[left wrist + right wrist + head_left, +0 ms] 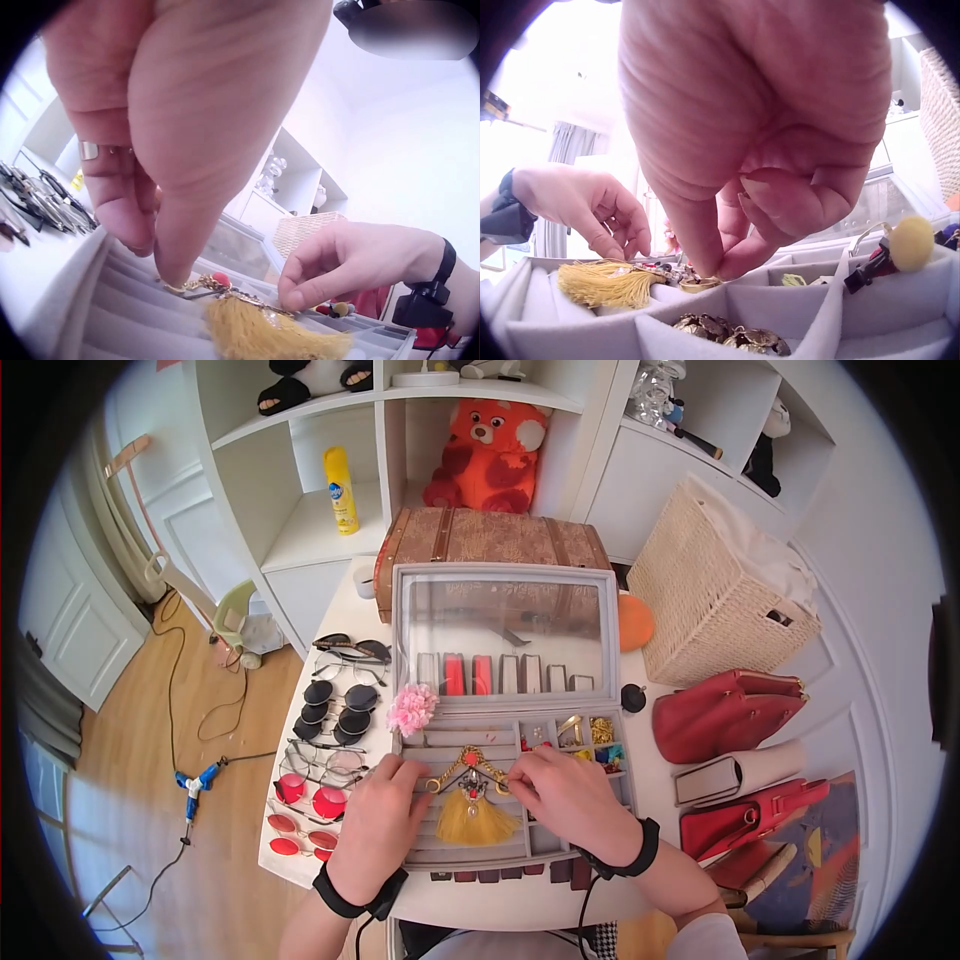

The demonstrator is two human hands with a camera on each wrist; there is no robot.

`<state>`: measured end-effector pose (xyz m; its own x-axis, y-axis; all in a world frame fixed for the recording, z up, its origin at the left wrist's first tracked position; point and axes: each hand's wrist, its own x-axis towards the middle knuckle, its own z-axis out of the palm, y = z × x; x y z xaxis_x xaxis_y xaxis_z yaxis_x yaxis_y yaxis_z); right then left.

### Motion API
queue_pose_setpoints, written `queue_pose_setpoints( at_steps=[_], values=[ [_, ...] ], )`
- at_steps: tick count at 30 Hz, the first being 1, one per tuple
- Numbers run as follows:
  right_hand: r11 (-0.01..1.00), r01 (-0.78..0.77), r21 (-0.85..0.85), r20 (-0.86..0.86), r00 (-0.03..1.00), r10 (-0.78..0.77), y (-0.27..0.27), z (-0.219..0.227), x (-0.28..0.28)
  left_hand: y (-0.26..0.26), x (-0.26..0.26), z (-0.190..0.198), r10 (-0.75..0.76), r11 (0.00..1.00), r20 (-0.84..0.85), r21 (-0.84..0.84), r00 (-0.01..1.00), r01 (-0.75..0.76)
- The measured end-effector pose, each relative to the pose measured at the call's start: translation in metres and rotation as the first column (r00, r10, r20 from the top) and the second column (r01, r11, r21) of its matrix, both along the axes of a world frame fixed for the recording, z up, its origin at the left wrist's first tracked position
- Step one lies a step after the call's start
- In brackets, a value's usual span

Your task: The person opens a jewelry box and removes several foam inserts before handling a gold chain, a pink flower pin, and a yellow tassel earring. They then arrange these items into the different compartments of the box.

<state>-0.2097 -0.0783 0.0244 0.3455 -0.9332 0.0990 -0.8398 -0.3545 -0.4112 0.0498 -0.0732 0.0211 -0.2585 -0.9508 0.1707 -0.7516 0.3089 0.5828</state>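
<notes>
A gold chain necklace with a red bead and a yellow tassel (474, 818) lies over the grey padded rows of an open jewelry box (420, 854). My left hand (377, 828) pinches its left end, by a gold ring. The right hand (577, 806) pinches the other end; in the right wrist view, thumb and fingertip meet at a gold piece (699, 285) beside the divider. The tassel (255, 330) hangs between both hands in the left wrist view. How firmly the left fingertips hold the chain is partly hidden.
Rows of glasses (330, 801) lie left of the box, near a pink flower (412, 708). Its glass lid (505, 630) stands raised before a brown chest (490, 540). Red bags (728, 717) and a wicker basket (700, 585) are on the right. Compartments hold gold jewelry (754, 340).
</notes>
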Motion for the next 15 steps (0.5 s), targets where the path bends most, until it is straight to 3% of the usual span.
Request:
queue_pose_setpoints(
  at_steps=[15],
  values=[
    [0.997,-0.033,0.070,0.042,0.999,0.030,0.0047,0.0033,0.0008,-0.0043,-0.0036,-0.0046,-0.067,0.998,-0.015,-0.009,0.998,0.067]
  ],
)
